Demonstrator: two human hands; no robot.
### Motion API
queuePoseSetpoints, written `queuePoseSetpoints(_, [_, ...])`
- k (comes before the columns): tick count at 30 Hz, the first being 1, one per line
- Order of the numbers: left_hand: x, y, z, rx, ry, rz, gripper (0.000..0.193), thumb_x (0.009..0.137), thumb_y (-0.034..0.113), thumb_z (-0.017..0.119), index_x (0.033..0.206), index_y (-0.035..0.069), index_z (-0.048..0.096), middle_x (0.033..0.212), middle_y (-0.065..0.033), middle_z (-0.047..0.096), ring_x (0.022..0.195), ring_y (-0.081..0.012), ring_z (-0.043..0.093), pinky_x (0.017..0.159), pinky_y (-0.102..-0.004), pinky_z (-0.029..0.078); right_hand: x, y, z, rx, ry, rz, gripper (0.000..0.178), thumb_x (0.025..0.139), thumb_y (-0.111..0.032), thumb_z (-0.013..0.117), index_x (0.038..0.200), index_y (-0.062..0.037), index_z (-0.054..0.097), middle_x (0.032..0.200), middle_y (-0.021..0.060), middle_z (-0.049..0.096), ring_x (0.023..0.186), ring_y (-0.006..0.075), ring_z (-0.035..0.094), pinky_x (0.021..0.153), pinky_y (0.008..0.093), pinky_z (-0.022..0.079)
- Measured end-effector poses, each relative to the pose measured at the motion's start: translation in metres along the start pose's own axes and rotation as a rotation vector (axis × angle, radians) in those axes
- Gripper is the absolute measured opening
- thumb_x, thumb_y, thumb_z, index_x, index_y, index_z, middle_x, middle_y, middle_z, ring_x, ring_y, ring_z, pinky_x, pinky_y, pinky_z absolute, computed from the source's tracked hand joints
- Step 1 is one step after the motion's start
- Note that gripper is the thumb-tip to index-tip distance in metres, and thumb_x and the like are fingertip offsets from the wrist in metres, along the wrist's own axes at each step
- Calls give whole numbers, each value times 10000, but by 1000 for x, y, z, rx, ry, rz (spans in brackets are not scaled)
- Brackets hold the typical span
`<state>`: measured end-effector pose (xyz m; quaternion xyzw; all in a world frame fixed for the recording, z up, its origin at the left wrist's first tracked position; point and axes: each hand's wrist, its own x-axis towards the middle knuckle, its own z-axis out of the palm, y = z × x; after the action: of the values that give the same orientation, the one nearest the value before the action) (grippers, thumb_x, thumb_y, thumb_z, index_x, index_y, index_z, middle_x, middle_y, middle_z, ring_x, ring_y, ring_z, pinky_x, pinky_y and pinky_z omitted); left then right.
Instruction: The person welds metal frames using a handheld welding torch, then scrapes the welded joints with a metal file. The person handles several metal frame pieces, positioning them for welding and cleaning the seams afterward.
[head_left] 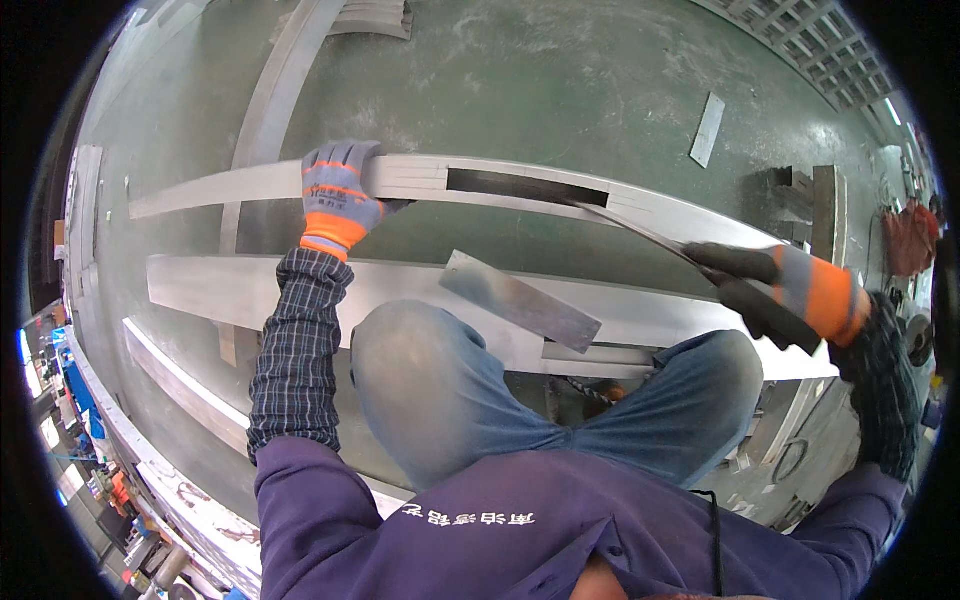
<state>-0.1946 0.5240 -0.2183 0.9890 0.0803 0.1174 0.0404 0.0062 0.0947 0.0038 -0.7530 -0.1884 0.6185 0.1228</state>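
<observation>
A long pale metal beam [415, 172] lies crosswise in front of my knees, with a long dark slot [515, 187] cut through its upper face. Left of the slot, my left hand [340, 190], in a grey and orange glove, is closed over the beam. My right hand [785, 290], gloved in dark grey and orange, grips a slim metal file [645, 232]. The file slants up and left, its tip at the right end of the slot. Its handle is hidden in my fingers.
A second pale beam [220, 283] lies nearer my knees, with a loose flat metal plate [520, 300] across it. Another beam [275, 105] runs underneath toward the far left. A small plate [708, 130] lies on the green floor; metal grating [800, 35] stands far right.
</observation>
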Motion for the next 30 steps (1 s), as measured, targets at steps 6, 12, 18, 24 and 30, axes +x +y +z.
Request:
queuePoseSetpoints(6, [-1,-1,-1,-20,24,-11,682,554,424,942,1126,157,683,1106,-67,684,1079,-321,621,994,-474,432,80,-49,20,116,-95,-149,591,928,-181,569,1494,-55,455,895,102,576,740,223,593,622,335,523])
queuePoseSetpoints(12, [-4,-2,-3,40,-18,-49,696,615,507,901,1174,148,694,1123,-74,680,1105,-301,623,1015,-469,425,51,-55,10,73,-144,-186,627,1052,-369,534,1606,-119,379,650,1,573,464,91,548,431,267,486])
queuePoseSetpoints(18, [-5,-6,0,15,-7,-12,703,586,476,917,1173,161,692,1130,-50,678,1108,-287,619,996,-464,448,123,-119,34,45,-206,-260,637,1057,-359,541,1611,-104,359,666,3,603,477,88,551,433,257,475])
queuePoseSetpoints(24, [-16,-4,2,-33,69,-33,679,535,364,927,1140,179,679,1127,-62,677,1105,-318,620,1018,-474,421,18,-16,-7,29,-94,-23,659,1033,-355,529,1547,39,407,633,23,607,461,97,595,438,246,523])
queuePoseSetpoints(30, [-8,-5,-1,19,16,-31,685,550,428,931,1141,180,688,1127,-55,678,1101,-299,618,985,-469,427,129,-84,31,-3,-178,-315,641,1048,-379,541,1602,-101,378,672,8,602,452,89,519,423,245,473])
